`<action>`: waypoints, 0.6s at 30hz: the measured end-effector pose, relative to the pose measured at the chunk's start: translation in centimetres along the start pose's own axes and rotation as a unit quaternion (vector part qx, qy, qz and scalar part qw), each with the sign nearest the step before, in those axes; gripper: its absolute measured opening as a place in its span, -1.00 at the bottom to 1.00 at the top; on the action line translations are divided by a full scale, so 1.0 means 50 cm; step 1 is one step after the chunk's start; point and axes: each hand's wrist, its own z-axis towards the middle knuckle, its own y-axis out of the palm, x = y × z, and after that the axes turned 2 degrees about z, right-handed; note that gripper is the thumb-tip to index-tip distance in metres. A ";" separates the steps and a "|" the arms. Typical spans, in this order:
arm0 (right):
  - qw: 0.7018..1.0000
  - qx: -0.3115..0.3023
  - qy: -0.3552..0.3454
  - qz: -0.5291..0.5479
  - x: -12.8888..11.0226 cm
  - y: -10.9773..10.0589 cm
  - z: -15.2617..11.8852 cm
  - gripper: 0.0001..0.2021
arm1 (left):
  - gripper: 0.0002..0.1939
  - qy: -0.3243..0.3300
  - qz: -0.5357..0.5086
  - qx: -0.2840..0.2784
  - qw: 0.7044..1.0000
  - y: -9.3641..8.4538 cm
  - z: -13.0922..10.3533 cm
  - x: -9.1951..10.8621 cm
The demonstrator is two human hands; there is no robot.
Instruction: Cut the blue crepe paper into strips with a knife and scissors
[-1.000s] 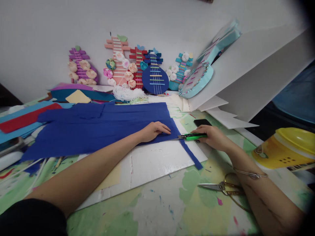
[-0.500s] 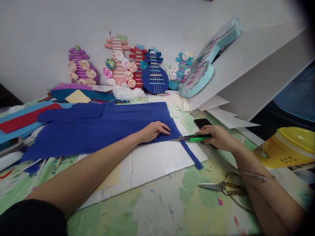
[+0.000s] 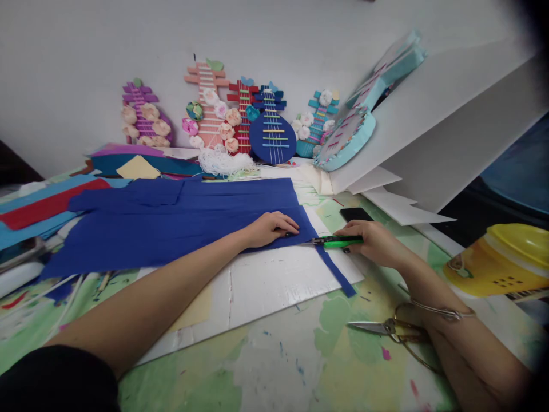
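A wide blue sheet [image 3: 171, 234], of crepe-like paper or cloth, lies over a white board [image 3: 266, 286]. My left hand [image 3: 272, 228] rests flat on the sheet near its right end, fingers stretched out and pressing it down. In my right hand [image 3: 373, 240] is a green and black utility knife [image 3: 342, 241], held level with its blade pointing left at the sheet's lower right edge. From there a narrow blue strip [image 3: 337, 271] trails down past the board's edge. The exact spot where the blade meets the sheet is hard to make out.
Gold-handled scissors [image 3: 388, 328] lie partly under my right forearm. A black phone [image 3: 355, 214] is behind my right hand, a yellow tub [image 3: 501, 260] at the right. Colourful lute-shaped crafts [image 3: 272, 137] lean along the wall; red and blue sheets [image 3: 51, 203] lie left.
My right hand and the knife have moved slightly left, toward my left hand. The left hand stays in place on the blue sheet.
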 end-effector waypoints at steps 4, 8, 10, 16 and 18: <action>1.000 0.005 -0.006 -0.004 0.000 -0.004 -0.003 -0.60 | -0.67 -0.002 0.003 0.002 1.000 0.002 0.001 -0.001; 1.000 0.010 0.006 -0.008 0.008 -0.013 -0.011 -0.58 | -0.65 -0.005 0.006 0.007 1.000 0.003 0.000 0.000; 1.000 0.005 0.009 -0.004 0.012 -0.016 -0.014 -0.56 | -0.65 -0.005 0.007 0.008 1.000 0.003 0.000 0.001; 1.000 -0.015 0.015 -0.002 0.006 -0.013 -0.010 -0.60 | -0.66 -0.006 0.008 0.008 1.000 0.002 0.001 0.003; 1.000 -0.016 0.005 0.002 0.001 -0.010 -0.006 -0.61 | -0.65 -0.007 0.009 0.008 1.000 0.002 0.001 0.003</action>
